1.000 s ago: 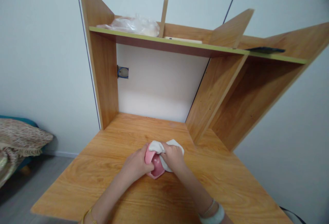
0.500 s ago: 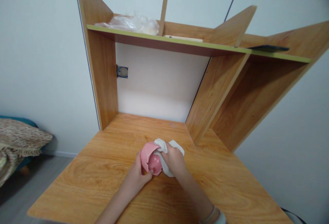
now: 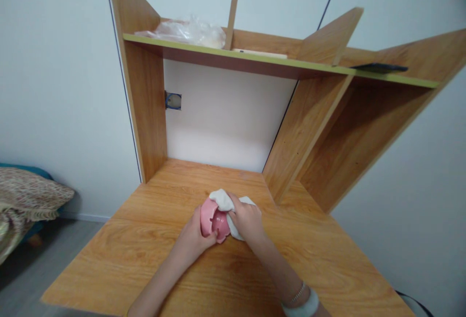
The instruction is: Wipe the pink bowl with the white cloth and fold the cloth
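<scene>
A small pink bowl (image 3: 211,220) is tipped on its side just above the wooden desk (image 3: 145,239). My left hand (image 3: 194,241) grips it from below and the left, fingers wrapped on its rim. My right hand (image 3: 247,220) is closed on a crumpled white cloth (image 3: 222,199) and presses it against the bowl's right side and top. Part of the cloth is hidden under my right hand.
The desk has a wooden hutch with upright dividers (image 3: 302,127). Its top shelf (image 3: 233,57) carries a clear plastic bag (image 3: 189,31) and a dark flat object (image 3: 380,68). A patterned blanket (image 3: 25,198) lies on furniture at far left. The floor (image 3: 32,268) shows below the desk's left edge.
The bowl has been turned in my left hand, and the cloth in my right hand has shifted over its top edge. Both hands stay at the desk's middle.
</scene>
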